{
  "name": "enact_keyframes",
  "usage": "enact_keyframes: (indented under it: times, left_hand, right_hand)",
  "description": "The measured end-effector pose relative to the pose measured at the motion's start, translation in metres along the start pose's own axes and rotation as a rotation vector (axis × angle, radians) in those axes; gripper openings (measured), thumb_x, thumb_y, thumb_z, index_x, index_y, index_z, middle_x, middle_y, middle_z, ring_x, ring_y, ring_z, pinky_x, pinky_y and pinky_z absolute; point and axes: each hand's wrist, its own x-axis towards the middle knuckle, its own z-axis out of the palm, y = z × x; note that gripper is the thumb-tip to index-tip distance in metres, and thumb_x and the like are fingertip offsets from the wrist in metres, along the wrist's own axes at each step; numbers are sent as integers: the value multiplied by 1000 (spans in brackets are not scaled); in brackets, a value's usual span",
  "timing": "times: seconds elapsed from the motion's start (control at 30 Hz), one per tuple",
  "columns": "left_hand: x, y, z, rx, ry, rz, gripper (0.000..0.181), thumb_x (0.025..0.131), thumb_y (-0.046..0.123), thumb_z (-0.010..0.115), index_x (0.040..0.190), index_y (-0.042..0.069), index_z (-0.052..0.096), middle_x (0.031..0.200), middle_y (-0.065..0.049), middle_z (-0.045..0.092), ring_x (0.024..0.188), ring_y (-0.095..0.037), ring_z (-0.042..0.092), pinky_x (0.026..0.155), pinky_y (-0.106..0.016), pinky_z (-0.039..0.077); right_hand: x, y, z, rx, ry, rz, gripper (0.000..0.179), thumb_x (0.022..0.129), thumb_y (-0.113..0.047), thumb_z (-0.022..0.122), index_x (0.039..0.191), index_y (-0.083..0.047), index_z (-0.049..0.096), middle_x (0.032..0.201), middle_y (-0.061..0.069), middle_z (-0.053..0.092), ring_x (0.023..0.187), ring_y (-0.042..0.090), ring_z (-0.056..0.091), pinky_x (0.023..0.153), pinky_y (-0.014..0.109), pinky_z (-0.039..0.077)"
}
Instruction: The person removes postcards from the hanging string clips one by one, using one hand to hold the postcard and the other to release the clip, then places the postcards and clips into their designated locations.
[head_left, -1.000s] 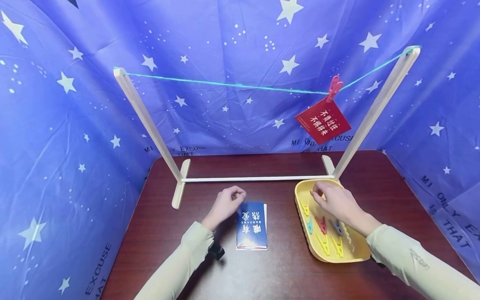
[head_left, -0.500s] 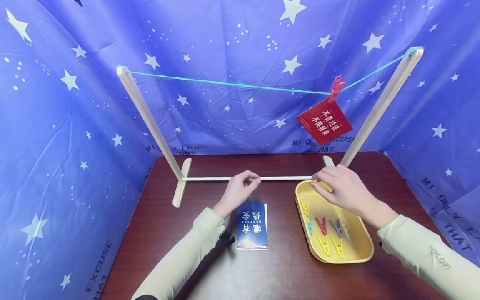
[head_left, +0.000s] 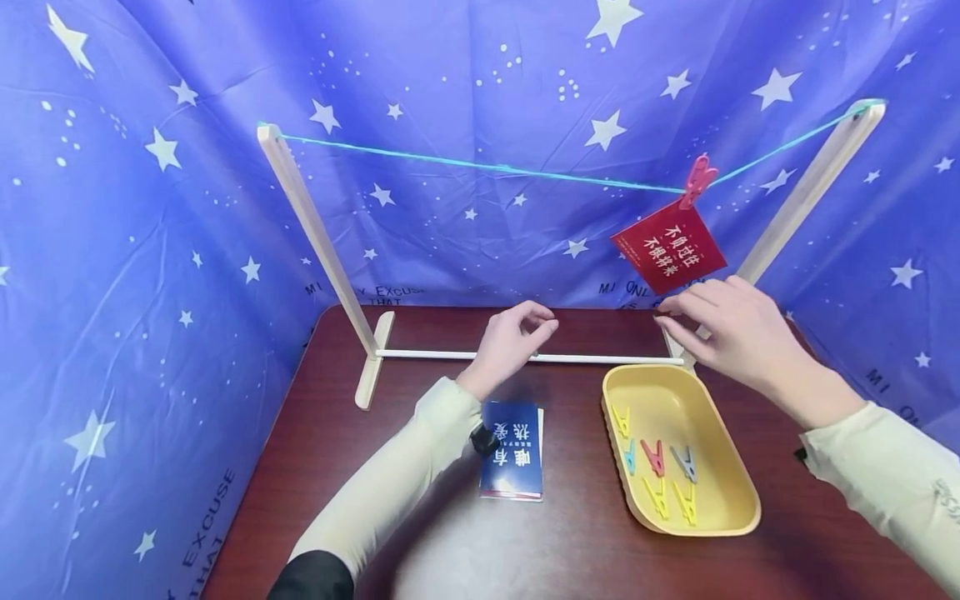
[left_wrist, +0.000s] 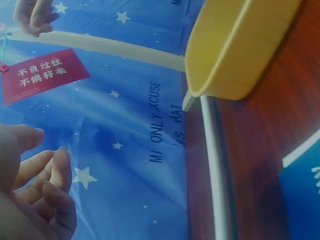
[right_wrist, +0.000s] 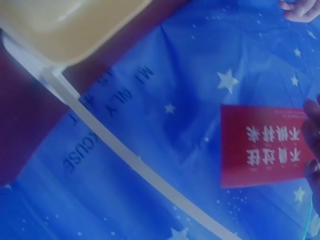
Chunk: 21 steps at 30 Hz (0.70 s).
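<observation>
A red card (head_left: 670, 247) with white characters hangs tilted by one corner from a pink clothespin (head_left: 697, 182) on the turquoise string (head_left: 480, 167). My right hand (head_left: 738, 333) is raised just below and to the right of the card, its fingers loosely bent and nothing showing between them. Over the rack's white crossbar (head_left: 427, 355) I hold my left hand (head_left: 513, 342) in the air; in the left wrist view its thumb (left_wrist: 27, 137) stands apart from the curved fingers, with nothing held. A blue card (head_left: 513, 475) tops a small stack on the table beneath my left wrist.
A yellow tray (head_left: 720, 467) on the right holds several clothespins, yellow, blue, red and grey. Wooden posts, one on the left (head_left: 318, 242) and one on the right (head_left: 810, 196), carry the string. A blue star-printed curtain (head_left: 480, 75) surrounds the dark red table (head_left: 570, 558).
Both hands have risen and moved forward, the right one from over the tray to near the hanging card, the left from beside the card stack. The view has shifted slightly.
</observation>
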Motion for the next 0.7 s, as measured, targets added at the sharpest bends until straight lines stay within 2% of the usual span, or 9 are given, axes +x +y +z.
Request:
enact_keyframes:
  times: [0.3,0.5,0.57,0.7]
  left_hand:
    - [21,22,3,-14,33,24,19,99,25,73,113,14,75,96,2,77,61,-20,72,60,-21,50]
    - [32,32,12,-84,69,45,21,99,23,73,116,11,74,103,-3,78,62,-21,74,59,-21,51]
    - [34,34,13,-98,77,41,23,99,23,73,119,11,73,107,-4,78,62,-20,74,59,-20,51]
    - [37,38,14,-69,78,38,26,99,23,74,122,12,71,114,-4,78,63,-18,74,62,-20,50]
  right_hand:
    - [27,18,-25,25,3,48,62,107,-56,44,96,-3,74,79,12,71,69,27,58,67,39,33]
    - [39,26,-34,68,0,93,68,106,-61,44,100,-1,75,79,12,70,71,21,54,71,36,31]
    - [43,28,-36,71,-3,90,60,105,-55,49,101,-1,75,78,12,69,72,18,50,71,36,31]
    - [52,33,-42,92,-17,101,31,99,-30,66,104,-1,75,83,12,70,79,8,47,75,31,30]
